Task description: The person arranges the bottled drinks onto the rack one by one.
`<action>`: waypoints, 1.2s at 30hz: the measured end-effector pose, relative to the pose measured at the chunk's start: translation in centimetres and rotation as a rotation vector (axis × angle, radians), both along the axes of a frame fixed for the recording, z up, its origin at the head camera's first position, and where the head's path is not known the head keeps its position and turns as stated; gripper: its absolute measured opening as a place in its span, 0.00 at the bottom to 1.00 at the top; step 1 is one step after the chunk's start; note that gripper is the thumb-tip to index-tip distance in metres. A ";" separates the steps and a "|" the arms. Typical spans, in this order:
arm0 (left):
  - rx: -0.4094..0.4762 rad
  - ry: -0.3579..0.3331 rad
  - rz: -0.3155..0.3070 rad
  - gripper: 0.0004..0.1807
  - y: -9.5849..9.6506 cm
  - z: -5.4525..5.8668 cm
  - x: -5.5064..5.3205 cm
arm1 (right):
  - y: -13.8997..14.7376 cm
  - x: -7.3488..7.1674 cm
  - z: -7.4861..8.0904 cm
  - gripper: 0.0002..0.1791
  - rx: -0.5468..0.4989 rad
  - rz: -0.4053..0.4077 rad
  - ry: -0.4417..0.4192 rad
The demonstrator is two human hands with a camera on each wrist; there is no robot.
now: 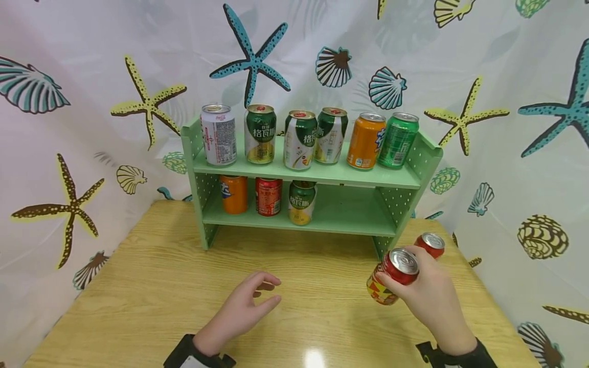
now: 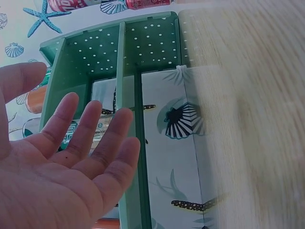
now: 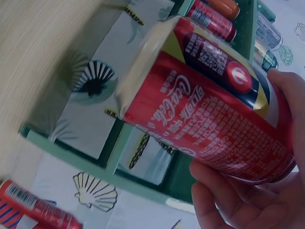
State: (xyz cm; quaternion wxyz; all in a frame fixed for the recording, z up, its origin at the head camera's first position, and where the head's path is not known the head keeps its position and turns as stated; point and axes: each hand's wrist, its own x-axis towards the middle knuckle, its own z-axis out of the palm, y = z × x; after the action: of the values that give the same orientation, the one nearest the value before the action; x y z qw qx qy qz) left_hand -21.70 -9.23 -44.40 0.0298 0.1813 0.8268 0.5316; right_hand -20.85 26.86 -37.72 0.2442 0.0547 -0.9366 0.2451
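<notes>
My right hand (image 1: 430,291) grips a red Coca-Cola can (image 1: 384,283) with yellow patterning, held tilted over the table at the right. In the right wrist view the can (image 3: 209,105) fills the middle, thumb on one side and fingers curled round the other. A second red can (image 1: 431,244) stands on the table just behind that hand, partly hidden by it. My left hand (image 1: 246,309) hovers over the middle of the table with loosely bent fingers and nothing in it. The left wrist view shows its palm (image 2: 57,186) bare.
A green two-tier shelf (image 1: 349,175) stands at the back. Its top tier carries several cans, among them a white can (image 1: 218,135), an orange can (image 1: 365,141) and a green can (image 1: 398,140). Below are an orange can (image 1: 234,195), a red can (image 1: 268,197) and a green-and-gold can (image 1: 301,203).
</notes>
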 end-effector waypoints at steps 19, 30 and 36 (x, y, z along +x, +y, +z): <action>0.007 -0.026 -0.041 0.17 0.0 0.2 0.2 | -5.9 -0.3 -0.9 0.37 0.025 0.216 -0.044; -0.002 -0.042 -0.083 0.22 -0.3 0.1 0.1 | -8.6 0.3 -2.0 0.37 0.013 0.296 -0.056; -0.032 -0.005 -0.122 0.27 -0.3 -0.2 0.0 | -9.9 0.5 -2.7 0.38 0.034 0.366 -0.037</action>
State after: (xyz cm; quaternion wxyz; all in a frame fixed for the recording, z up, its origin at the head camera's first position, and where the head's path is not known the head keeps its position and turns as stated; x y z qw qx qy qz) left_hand -21.66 -9.48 -44.60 0.0669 0.2296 0.8226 0.5158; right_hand -20.39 16.94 -40.38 0.1773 0.2238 -0.9194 0.2705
